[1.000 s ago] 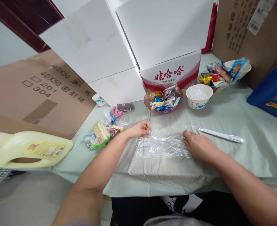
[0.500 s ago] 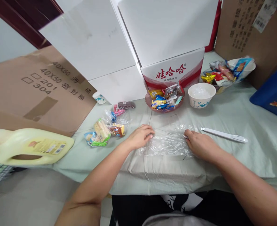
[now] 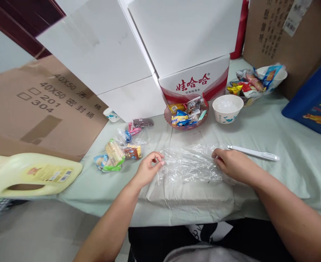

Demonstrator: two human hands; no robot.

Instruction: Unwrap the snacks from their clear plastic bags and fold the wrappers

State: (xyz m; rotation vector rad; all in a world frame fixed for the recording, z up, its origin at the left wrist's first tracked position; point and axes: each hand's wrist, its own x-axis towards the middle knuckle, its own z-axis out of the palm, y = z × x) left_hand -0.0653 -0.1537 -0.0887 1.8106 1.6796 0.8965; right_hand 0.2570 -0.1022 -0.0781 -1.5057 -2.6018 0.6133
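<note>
A crinkled clear plastic sheet (image 3: 189, 163) lies spread on the green-grey cloth; I cannot tell whether it is a bag. My left hand (image 3: 149, 167) pinches its left edge between thumb and fingers. At the opposite edge, the curled fingers of my right hand (image 3: 227, 162) grip the plastic, their tips partly hidden. A white utility knife (image 3: 254, 153) rests just beyond my right hand. To the left of my left hand lies a loose group of wrapped snacks (image 3: 115, 153).
Behind the plastic stand a pink glass bowl (image 3: 173, 122) of wrapped snacks and a white paper bowl (image 3: 227, 112). White boxes (image 3: 138, 98) rise behind them. A pale yellow jug (image 3: 48, 163) lies at left; a blue container (image 3: 299, 102) stands at right.
My left hand has moved left and slightly toward me, with its thumb and fingers now at the plastic's left edge. The plastic looks flatter and wider. The whole view has shifted slightly.
</note>
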